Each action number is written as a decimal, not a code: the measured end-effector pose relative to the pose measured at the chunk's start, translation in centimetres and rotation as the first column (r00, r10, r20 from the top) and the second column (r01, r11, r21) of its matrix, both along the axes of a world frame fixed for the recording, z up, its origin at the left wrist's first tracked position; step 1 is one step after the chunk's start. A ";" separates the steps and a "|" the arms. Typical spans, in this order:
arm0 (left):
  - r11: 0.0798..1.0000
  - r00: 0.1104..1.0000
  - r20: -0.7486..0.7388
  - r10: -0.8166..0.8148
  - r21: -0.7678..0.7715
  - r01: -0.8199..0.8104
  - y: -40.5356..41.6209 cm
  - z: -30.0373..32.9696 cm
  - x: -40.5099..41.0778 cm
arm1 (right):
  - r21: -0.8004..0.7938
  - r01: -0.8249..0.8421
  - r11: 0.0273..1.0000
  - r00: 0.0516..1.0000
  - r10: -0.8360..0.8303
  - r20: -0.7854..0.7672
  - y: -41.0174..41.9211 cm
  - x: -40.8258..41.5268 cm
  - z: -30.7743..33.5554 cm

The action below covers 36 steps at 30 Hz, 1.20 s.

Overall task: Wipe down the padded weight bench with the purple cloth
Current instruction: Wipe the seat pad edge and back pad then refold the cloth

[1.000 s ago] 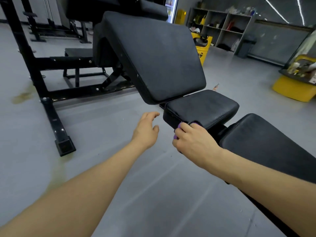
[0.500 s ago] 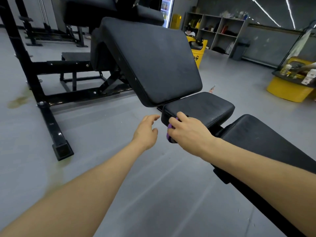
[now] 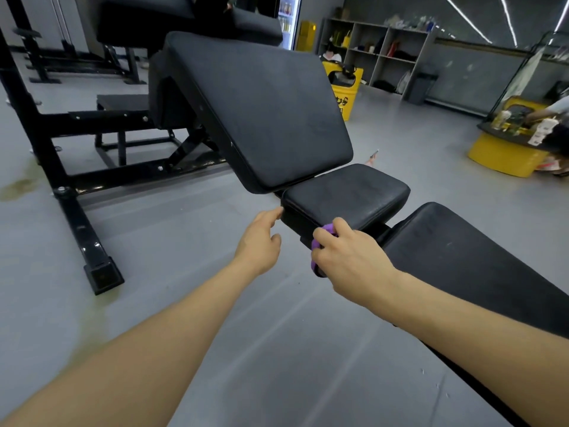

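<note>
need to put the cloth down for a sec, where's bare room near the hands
Free: the small seat pad top beyond the right hand, and the long pad to its right. Crowded: the seat pad's near edge, where the right hand presses the purple cloth and the left hand hovers.

Both forearms are bare right up to the bottom edge of the view, with no sleeve showing. The left hand [image 3: 259, 241] and the right hand [image 3: 354, 260] wear no gloves, rings or watch.

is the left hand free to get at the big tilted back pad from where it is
Probably yes. The left hand is empty and open beside the small seat pad, with the tilted back pad just above and nothing between; the right hand has the purple cloth.
</note>
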<state>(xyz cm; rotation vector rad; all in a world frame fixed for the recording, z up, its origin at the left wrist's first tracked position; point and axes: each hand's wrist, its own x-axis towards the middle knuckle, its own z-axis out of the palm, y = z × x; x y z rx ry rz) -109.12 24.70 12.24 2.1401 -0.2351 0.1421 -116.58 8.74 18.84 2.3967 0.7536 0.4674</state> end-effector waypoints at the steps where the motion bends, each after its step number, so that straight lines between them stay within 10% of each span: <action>1: 1.000 1.000 0.000 -0.008 0.012 0.008 0.1 0.2 0.0 | 0.032 0.012 0.999 1.000 -0.012 -0.002 0.8 0.5 0.4; 19: 0.995 0.994 -0.100 -0.037 0.090 0.046 -0.2 1.3 -1.2 | -0.012 0.088 0.996 0.988 -0.088 -0.127 -1.4 -1.2 1.4; 29: 0.960 0.959 0.026 0.281 -0.012 -0.281 6.5 7.4 1.4 | 0.594 0.064 0.802 0.996 -0.015 -0.087 4.7 8.7 7.7; 36: 0.897 0.899 0.069 0.433 -0.138 -0.421 9.2 10.8 5.7 | 0.652 -0.256 0.714 0.966 0.218 0.141 11.2 16.3 7.7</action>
